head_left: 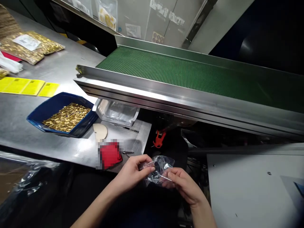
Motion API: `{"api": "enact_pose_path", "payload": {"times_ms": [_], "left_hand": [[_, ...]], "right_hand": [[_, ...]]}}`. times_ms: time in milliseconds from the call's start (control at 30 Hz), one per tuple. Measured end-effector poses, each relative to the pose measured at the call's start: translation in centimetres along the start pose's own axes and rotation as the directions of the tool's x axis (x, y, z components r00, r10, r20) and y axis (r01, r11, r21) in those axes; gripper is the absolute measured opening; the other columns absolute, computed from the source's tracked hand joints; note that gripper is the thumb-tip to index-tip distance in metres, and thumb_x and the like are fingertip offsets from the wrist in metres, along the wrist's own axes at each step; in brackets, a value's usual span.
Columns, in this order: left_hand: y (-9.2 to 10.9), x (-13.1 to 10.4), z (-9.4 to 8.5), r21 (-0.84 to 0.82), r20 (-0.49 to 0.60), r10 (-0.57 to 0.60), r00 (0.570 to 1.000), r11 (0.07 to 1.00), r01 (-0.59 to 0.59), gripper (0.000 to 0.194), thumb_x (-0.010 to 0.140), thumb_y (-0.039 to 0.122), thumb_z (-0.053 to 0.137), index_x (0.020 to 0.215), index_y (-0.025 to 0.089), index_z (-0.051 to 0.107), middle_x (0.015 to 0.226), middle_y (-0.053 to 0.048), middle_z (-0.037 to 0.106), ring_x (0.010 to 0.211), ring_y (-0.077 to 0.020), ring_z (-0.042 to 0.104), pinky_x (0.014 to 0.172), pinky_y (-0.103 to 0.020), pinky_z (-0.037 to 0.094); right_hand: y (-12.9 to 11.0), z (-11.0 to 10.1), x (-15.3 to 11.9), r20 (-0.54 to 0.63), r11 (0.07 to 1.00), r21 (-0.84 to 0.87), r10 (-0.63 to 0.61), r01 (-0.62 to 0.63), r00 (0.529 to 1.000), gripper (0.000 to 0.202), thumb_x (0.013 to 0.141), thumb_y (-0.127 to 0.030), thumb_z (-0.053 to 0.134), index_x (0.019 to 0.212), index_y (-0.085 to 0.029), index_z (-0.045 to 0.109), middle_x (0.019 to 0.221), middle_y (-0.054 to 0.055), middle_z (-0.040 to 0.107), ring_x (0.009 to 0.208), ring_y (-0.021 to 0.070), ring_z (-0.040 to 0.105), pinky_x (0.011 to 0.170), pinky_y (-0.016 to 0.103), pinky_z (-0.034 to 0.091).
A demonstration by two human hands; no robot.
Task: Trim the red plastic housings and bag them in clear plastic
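Note:
A crinkled clear plastic bag (159, 164) is held up between my two hands, off the table and in front of my body. My left hand (136, 171) pinches its left side between thumb and fingers. On the right side my right hand (179, 179) has hold of it, some fingers showing through the film. Whether anything lies inside the bag I cannot tell. Left of my hands, at the table's edge, is a red object (110, 155), blurred out by pixels. Beyond that stands a blue scoop-shaped bin (35, 118) with many small gold pieces (67, 117) in it.
A green ribbed conveyor (166, 68) with metal sides crosses ahead. Beneath its near end sits a tray (116, 112) of clear bags. Yellow labels (29, 87) and a large bag of gold pieces (30, 46) lie on the metal table (76, 148). An orange tool (159, 138) hangs below.

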State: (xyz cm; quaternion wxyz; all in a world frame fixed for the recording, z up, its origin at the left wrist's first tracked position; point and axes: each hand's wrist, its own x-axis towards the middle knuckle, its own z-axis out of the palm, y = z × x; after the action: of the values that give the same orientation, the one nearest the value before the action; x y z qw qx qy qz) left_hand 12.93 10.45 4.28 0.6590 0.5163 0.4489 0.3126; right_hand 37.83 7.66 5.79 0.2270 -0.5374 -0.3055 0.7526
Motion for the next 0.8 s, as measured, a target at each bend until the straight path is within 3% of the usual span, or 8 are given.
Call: {"api": "enact_pose_path", "payload": {"times_ms": [167, 367, 433, 500, 567, 667, 733, 800], "left_hand": [[1.1, 0.2, 0.6, 0.149, 0.022, 0.031, 0.999, 0.988, -0.034, 0.011, 0.089, 0.028, 0.071, 0.085, 0.02, 0.075, 0.078, 0.001, 0.066, 0.073, -0.0161, 0.057, 0.067, -0.026, 0.041], [0.4, 0.5, 0.3, 0.276, -0.004, 0.044, 0.999, 0.96, -0.041, 0.011, 0.092, 0.033, 0.07, 0.092, 0.022, 0.074, 0.084, 0.0, 0.07, 0.077, -0.0186, 0.063, 0.07, -0.028, 0.047], [0.3, 0.2, 0.3, 0.351, -0.105, 0.088, 0.991, 0.935, -0.046, 0.021, 0.094, 0.034, 0.067, 0.113, 0.025, 0.071, 0.101, -0.004, 0.072, 0.092, -0.0233, 0.066, 0.087, -0.035, 0.051], [0.6, -0.3, 0.8, 0.479, -0.255, 0.222, 0.941, 0.874, -0.076, 0.035, 0.095, 0.035, 0.066, 0.13, 0.026, 0.064, 0.123, -0.009, 0.067, 0.115, -0.0295, 0.063, 0.107, -0.045, 0.045], [1.1, -0.9, 2.0, 0.547, -0.312, 0.325, 0.893, 0.83, -0.111, 0.036, 0.095, 0.035, 0.067, 0.13, 0.027, 0.063, 0.129, -0.011, 0.063, 0.124, -0.0316, 0.059, 0.111, -0.046, 0.043], [1.5, -1.3, 4.0, 0.305, -0.113, 0.154, 0.982, 0.946, -0.113, 0.024, 0.093, 0.037, 0.071, 0.114, 0.026, 0.066, 0.111, -0.006, 0.07, 0.103, -0.0247, 0.067, 0.088, -0.034, 0.054], [1.2, -1.2, 4.8, 0.145, 0.031, 0.025, 0.999, 0.989, -0.03, 0.019, 0.089, 0.034, 0.076, 0.101, 0.024, 0.065, 0.094, -0.001, 0.071, 0.084, -0.0193, 0.067, 0.072, -0.027, 0.053], [0.5, -0.9, 4.6, 0.146, 0.03, -0.005, 1.0, 0.989, 0.0, 0.019, 0.086, 0.03, 0.078, 0.085, 0.022, 0.061, 0.08, 0.003, 0.068, 0.074, -0.0163, 0.062, 0.064, -0.025, 0.047]], "right_hand": [[0.8, -0.2, 0.2, -0.01, 0.997, 0.017, -0.075, 0.076, 0.997, 0.032, 0.088, -0.046, 0.082, 0.093, -0.014, 0.081, 0.084, 0.007, 0.075, 0.077, 0.0153, 0.068, 0.073, 0.025, 0.052], [1.4, -0.1, 0.8, -0.059, 0.992, 0.084, -0.091, 0.096, 0.994, 0.034, 0.084, -0.047, 0.086, 0.09, -0.015, 0.075, 0.081, 0.005, 0.074, 0.069, 0.014, 0.065, 0.067, 0.024, 0.05], [1.5, 0.0, 0.7, -0.097, 0.987, 0.092, -0.121, 0.13, 0.988, 0.035, 0.084, -0.047, 0.086, 0.087, -0.015, 0.072, 0.077, 0.003, 0.071, 0.067, 0.0134, 0.064, 0.066, 0.024, 0.049], [1.5, 0.3, 0.5, -0.13, 0.983, 0.082, -0.15, 0.162, 0.98, 0.035, 0.085, -0.048, 0.085, 0.089, -0.017, 0.07, 0.076, 0.002, 0.069, 0.069, 0.014, 0.063, 0.068, 0.025, 0.05], [1.3, 0.9, 0.3, -0.149, 0.98, 0.016, -0.195, 0.2, 0.969, 0.035, 0.087, -0.05, 0.082, 0.093, -0.018, 0.07, 0.078, 0.001, 0.068, 0.072, 0.0154, 0.062, 0.071, 0.027, 0.051], [1.0, 2.0, 0.2, -0.137, 0.95, -0.161, -0.289, 0.267, 0.947, 0.037, 0.09, -0.053, 0.077, 0.088, -0.018, 0.067, 0.077, 0.0, 0.064, 0.072, 0.0153, 0.058, 0.071, 0.027, 0.048], [1.0, 2.4, 0.5, -0.084, 0.922, -0.251, -0.325, 0.295, 0.942, 0.042, 0.095, -0.057, 0.069, 0.08, -0.018, 0.065, 0.073, 0.0, 0.06, 0.069, 0.0149, 0.054, 0.067, 0.026, 0.044], [1.1, 2.5, 0.7, -0.04, 0.899, -0.309, -0.339, 0.311, 0.94, 0.045, 0.098, -0.058, 0.063, 0.075, -0.018, 0.064, 0.071, 0.0, 0.057, 0.068, 0.0157, 0.052, 0.065, 0.027, 0.041]]}}
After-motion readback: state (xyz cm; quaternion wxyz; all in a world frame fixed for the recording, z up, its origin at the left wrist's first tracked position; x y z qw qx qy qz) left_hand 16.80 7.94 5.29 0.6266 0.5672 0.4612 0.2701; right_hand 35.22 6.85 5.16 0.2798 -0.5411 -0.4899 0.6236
